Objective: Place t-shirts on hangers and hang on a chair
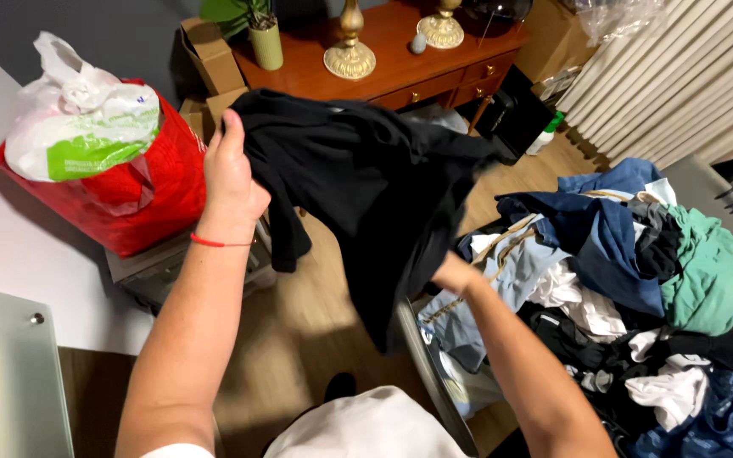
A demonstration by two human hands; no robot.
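My left hand (231, 174) is raised and grips the top edge of a black garment (366, 182), which hangs spread in front of me. A thin red band circles that wrist. My right hand (454, 273) is lower, mostly hidden behind the garment's right edge, and it holds the cloth there. The garment dangles above the wooden floor, just left of a big heap of mixed clothes (629, 297) in blue, green, white and black.
A red bag (142, 191) stuffed with a white and green plastic bag sits at left on a low box. A wooden sideboard (400, 59) with brass lamp bases and a potted plant stands behind. Cardboard boxes and pale curtains (689, 76) flank it.
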